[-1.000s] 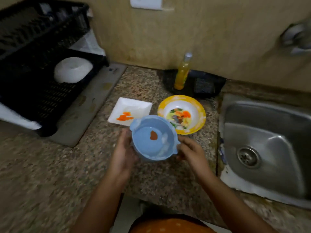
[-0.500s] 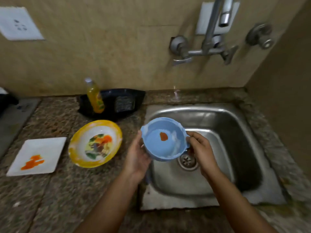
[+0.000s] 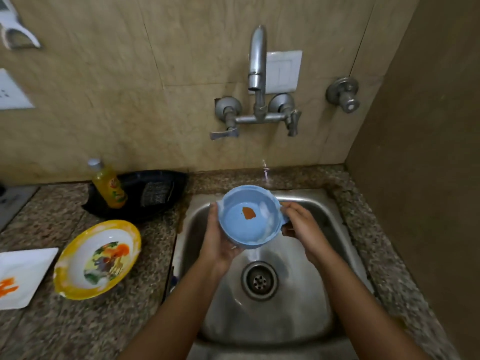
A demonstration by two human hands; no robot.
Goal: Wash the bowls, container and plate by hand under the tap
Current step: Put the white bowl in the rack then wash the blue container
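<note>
The blue bowl (image 3: 249,224), gripped by left hand (image 3: 218,246) and right hand (image 3: 302,227), should be held level under the tap (image 3: 257,61).

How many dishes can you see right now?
3: blue bowl held over the sink; yellow-rimmed bowl on the counter left of it; white square plate at far left, cut off. Others may be out of view.

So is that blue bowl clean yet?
No, dirty. The blue bowl has an orange smear on its bottom and whitish streaks up one inner side.
</note>
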